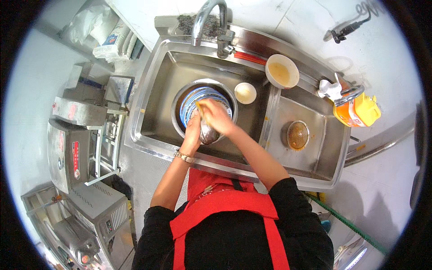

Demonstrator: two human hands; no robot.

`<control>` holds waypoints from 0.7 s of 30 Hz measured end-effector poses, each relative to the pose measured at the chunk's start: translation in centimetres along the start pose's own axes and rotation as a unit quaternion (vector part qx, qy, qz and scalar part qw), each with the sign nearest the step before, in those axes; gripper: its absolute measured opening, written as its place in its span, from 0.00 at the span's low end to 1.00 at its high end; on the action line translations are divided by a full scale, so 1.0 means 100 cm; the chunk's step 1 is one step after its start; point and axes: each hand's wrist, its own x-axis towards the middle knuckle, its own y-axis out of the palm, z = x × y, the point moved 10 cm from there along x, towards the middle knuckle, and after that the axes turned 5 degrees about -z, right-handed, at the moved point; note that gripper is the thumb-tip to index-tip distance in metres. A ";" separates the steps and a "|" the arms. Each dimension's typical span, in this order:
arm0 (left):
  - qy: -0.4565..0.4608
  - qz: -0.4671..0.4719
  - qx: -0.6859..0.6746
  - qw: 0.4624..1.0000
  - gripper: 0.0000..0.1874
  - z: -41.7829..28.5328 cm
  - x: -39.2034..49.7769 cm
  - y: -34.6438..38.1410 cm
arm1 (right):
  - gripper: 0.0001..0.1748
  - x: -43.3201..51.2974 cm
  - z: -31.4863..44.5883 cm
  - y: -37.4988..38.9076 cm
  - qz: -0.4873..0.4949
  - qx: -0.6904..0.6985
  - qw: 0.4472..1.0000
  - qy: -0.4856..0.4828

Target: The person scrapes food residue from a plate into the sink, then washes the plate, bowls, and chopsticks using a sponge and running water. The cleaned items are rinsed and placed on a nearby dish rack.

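Note:
Over a round metal basin [174,118] in the larger sink bay, my left hand [193,126] holds a shiny rounded metal piece [208,134], perhaps a ladle or small bowl; its full shape is hidden. Blurred, my right hand [215,114] presses a yellowish cloth or sponge [198,106] against it. Blue-and-white patterned plates [189,101] lie stacked in the basin below both hands. To the right of the basin, a small white bowl [245,93] rests in the same bay.
A white bowl of cloudy yellow liquid [282,71] stands on the divider's far end. The right bay [303,111] holds a strainer-like round drain piece [298,135]. A curved chrome faucet [210,20] rises behind the left bay. A yellow jug [362,109] stands at the far right.

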 end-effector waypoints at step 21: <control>0.471 0.515 0.584 0.415 0.08 0.020 -0.099 0.200 | 0.17 -0.147 -0.104 -0.147 -0.217 0.305 0.796 0.476</control>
